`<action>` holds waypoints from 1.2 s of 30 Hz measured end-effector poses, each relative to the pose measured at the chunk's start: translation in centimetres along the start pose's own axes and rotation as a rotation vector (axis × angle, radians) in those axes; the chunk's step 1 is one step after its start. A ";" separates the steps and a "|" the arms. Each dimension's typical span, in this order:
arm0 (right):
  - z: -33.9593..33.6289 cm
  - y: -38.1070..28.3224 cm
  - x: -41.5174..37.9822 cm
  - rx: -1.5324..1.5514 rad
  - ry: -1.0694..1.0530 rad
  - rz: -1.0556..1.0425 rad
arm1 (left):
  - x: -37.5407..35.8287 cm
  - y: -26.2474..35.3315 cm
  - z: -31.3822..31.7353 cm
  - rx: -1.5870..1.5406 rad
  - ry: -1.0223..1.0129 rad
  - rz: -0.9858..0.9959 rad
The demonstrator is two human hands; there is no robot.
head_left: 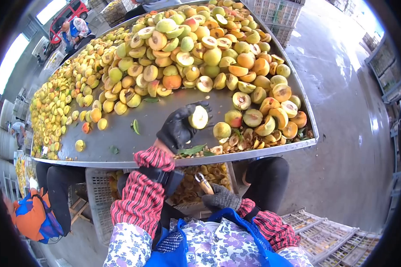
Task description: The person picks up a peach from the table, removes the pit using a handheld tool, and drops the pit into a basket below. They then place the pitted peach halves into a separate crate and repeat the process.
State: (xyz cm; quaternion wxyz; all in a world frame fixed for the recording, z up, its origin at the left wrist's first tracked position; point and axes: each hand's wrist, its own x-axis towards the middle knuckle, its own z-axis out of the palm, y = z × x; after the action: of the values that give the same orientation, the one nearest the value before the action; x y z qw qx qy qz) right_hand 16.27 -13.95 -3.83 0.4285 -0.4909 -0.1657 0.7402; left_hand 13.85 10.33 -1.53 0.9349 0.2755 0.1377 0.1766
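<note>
My hands are well apart. My left hand (pixel 178 127), black-gloved, curls around a fruit half (pixel 198 117) above the near side of the metal table (pixel 104 142), its pale cut face turned up towards me, probably so that I can see the middle. Whether my knuckles touch the metal, I can't tell. My right hand (pixel 219 198), in a grey glove, is closed round the wooden handle of a looped tool (pixel 204 183), low by my lap and nearer me than the table's edge; that grip seems to leave the metal loop free. The big fruit heap (pixel 165 58) lies on the far side, within reach, and cut halves (pixel 267 122) crowd the right corner, where the raised rim (pixel 240 156) likely stops them rolling off. Below sits a plastic crate (pixel 100 202), handy for catching pieces, I'd judge.
</note>
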 end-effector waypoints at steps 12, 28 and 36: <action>3.7 -3.6 -3.3 -0.603 0.211 -0.374 | -12.6 -2.5 3.0 -0.147 0.211 0.095; 6.0 -3.3 -3.1 -1.118 0.451 -0.458 | -17.0 -6.9 2.7 0.873 0.257 0.472; 4.9 -1.0 -1.1 -1.329 0.440 -0.493 | -15.9 -9.8 -1.2 0.469 0.437 0.421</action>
State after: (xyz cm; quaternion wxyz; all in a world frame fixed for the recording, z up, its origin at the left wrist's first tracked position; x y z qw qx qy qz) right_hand 12.62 -13.39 -0.26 0.2183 -0.7322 -0.5944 0.2508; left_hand 1.66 -3.25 -5.44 0.7382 0.4602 0.3107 0.3831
